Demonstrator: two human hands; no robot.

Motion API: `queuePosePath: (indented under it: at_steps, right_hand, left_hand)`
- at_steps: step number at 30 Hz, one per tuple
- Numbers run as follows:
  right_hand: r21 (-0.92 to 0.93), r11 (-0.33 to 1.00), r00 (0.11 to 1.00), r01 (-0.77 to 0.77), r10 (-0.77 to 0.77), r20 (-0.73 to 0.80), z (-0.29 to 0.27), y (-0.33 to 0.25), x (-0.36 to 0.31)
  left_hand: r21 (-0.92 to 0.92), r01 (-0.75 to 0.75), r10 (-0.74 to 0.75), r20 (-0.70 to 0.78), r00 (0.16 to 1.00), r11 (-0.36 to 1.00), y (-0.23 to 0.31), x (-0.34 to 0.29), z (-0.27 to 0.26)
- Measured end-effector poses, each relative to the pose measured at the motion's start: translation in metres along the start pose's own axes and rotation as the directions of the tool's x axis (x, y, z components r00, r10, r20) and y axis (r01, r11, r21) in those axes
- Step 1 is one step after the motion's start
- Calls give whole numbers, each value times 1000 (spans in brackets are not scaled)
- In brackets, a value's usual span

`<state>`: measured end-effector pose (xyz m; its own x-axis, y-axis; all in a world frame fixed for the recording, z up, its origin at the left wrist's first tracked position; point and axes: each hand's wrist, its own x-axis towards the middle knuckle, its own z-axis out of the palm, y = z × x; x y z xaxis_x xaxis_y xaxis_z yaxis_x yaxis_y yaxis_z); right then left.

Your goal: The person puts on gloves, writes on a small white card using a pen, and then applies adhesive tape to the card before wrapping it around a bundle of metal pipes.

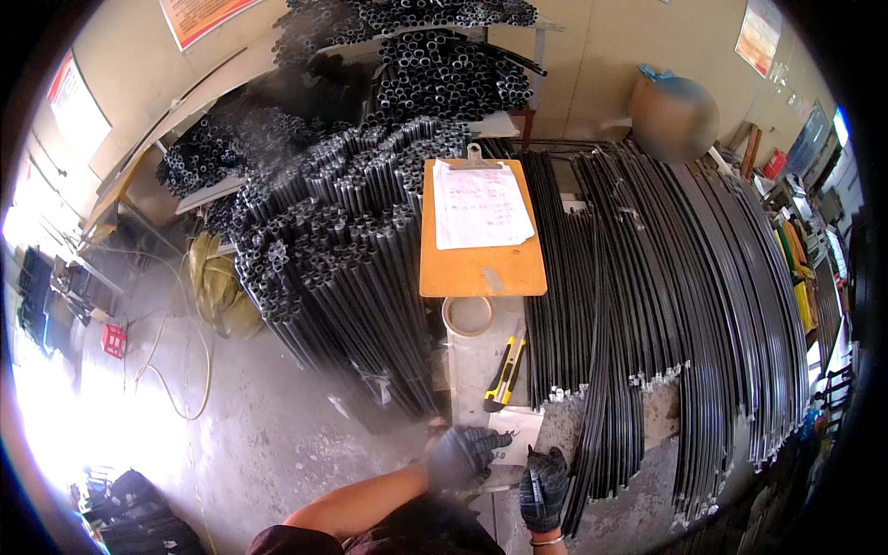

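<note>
A small white paper slip with dark handwriting lies at the near end of a narrow bench. My left hand, in a dark glove, reaches to its left edge with fingers stretched out. On the slip's right, my gloved right hand is closed, and a thin dark tip sticks up by its fingers; what it holds is too small to tell. Just beyond the slip lies a yellow and black utility knife. Farther off are a roll of tape and an orange-brown clipboard with a written sheet.
Dense bundles of dark metal tubes stand at the left. Long dark tubes lie in rows at the right, close to my right hand. More tubes are stacked behind. A yellowish sack and a hose lie on the left floor.
</note>
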<state>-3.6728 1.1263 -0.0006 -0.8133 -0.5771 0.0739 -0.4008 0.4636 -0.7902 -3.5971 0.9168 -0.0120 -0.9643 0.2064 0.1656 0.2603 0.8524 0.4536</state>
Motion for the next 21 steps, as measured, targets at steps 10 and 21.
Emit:
queuePosePath:
  at_steps: [10,21]
  right_hand:
    - [-367,882,949,294,-314,4,-4,0,12]
    - [-12,972,954,234,-232,-188,9,6,8]
  left_hand:
    - [-76,-19,5,-184,983,997,-1,4,6]
    - [-67,-61,45,-214,976,996,2,12,-6]
